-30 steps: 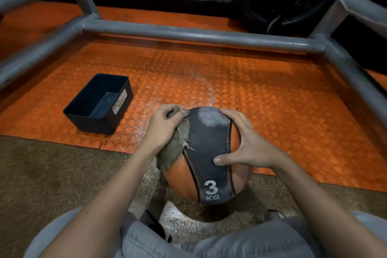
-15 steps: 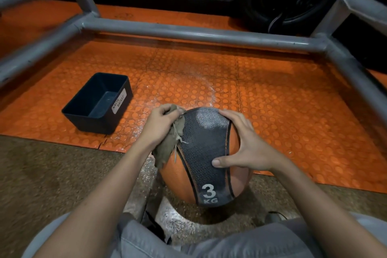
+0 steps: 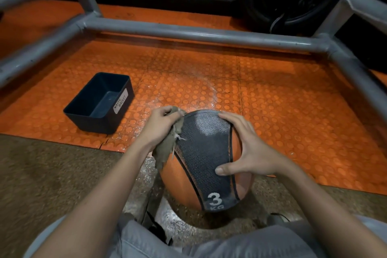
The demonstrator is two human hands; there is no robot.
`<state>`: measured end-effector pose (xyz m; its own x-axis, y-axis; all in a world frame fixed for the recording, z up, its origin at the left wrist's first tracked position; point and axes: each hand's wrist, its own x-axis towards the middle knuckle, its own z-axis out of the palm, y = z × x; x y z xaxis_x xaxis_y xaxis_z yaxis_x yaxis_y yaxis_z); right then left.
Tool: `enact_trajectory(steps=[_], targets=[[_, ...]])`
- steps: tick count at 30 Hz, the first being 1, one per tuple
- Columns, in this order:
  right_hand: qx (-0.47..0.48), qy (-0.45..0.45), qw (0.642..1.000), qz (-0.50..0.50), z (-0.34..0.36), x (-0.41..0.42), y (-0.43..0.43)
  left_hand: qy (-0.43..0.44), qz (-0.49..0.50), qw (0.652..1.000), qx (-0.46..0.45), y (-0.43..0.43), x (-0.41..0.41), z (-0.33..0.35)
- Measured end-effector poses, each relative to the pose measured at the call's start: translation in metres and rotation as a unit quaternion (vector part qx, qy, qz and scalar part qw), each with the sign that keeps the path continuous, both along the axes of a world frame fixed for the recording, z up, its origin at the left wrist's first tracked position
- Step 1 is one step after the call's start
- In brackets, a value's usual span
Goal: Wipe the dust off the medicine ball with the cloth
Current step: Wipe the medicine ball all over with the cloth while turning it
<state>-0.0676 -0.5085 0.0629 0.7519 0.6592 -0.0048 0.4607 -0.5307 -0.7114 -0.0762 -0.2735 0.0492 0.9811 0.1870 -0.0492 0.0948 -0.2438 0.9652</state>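
An orange medicine ball (image 3: 201, 161) with a black textured band marked "3 KG" sits on the floor in front of my knees. A pale dusty patch shows near the top of the band. My left hand (image 3: 161, 125) grips a frayed brown cloth (image 3: 167, 148) and holds it against the ball's upper left side. My right hand (image 3: 245, 148) lies spread over the ball's right side, thumb on the black band, fingers curved over the top.
A dark blue bin (image 3: 100, 102) labelled "waste basket" stands on the orange studded mat (image 3: 282, 111) to the left. A grey pipe frame (image 3: 188, 33) crosses behind and runs along both sides. White dust marks the mat and the rough floor (image 3: 41, 174).
My left hand with the cloth has slid slightly up and left along the ball's edge. The ball and my right hand have barely moved.
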Motion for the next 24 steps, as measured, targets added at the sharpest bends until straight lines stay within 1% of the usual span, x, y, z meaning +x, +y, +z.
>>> enact_trajectory(steps=[3,4,5,7,9,10,11,12,14,16,17,18,19,20,21,22,24], targets=[[-0.002,0.009,1.0,0.014,0.001,0.003,-0.007,-0.09,-0.047,0.992,0.078,-0.016,-0.009,0.012],[-0.002,0.013,1.0,0.015,0.001,0.003,-0.009,-0.102,-0.057,0.989,0.089,-0.019,-0.009,0.014],[-0.002,0.019,1.0,0.015,0.001,0.003,-0.01,-0.093,-0.062,0.991,0.076,-0.017,-0.006,0.013],[0.002,0.016,1.0,0.014,0.0,0.002,-0.009,-0.031,-0.046,0.998,0.007,-0.007,0.0,0.007],[0.008,0.011,1.0,0.014,0.0,0.001,-0.008,0.058,0.001,0.997,-0.059,0.004,0.004,-0.004],[0.01,0.011,1.0,0.014,0.0,0.001,-0.007,0.096,0.023,0.992,-0.077,0.007,0.004,-0.008],[0.009,0.012,1.0,0.013,0.0,0.001,-0.007,0.117,0.038,0.989,-0.076,0.008,0.004,-0.011],[0.009,0.012,1.0,0.012,0.0,0.002,-0.009,0.117,0.041,0.99,-0.066,0.005,0.004,-0.01],[0.011,0.012,1.0,0.013,-0.001,0.002,-0.011,0.061,0.007,0.997,-0.037,-0.005,0.001,0.001],[0.01,0.018,1.0,0.016,-0.001,0.004,-0.014,-0.017,-0.032,0.999,0.029,-0.017,0.001,0.009],[0.01,0.021,1.0,0.019,-0.002,0.004,-0.015,-0.048,-0.033,0.995,0.077,-0.021,0.0,0.01],[0.011,0.02,0.999,0.023,-0.002,0.006,-0.017,-0.071,-0.029,0.992,0.103,-0.024,0.001,0.01],[0.01,0.021,0.999,0.027,-0.003,0.006,-0.017,-0.076,-0.025,0.991,0.105,-0.023,0.002,0.008],[0.007,0.021,0.999,0.029,-0.002,0.007,-0.016,-0.061,-0.02,0.995,0.081,-0.02,0.002,0.006],[0.004,0.022,0.999,0.031,-0.003,0.007,-0.016,-0.023,-0.009,0.999,0.046,-0.014,0.002,0.003],[0.002,0.022,0.999,0.031,-0.003,0.007,-0.015,0.03,0.007,1.0,0.005,-0.008,0.0,-0.001],[0.007,0.025,0.999,0.028,-0.003,0.007,-0.015,0.158,0.039,0.984,-0.066,0.003,-0.005,-0.011]])
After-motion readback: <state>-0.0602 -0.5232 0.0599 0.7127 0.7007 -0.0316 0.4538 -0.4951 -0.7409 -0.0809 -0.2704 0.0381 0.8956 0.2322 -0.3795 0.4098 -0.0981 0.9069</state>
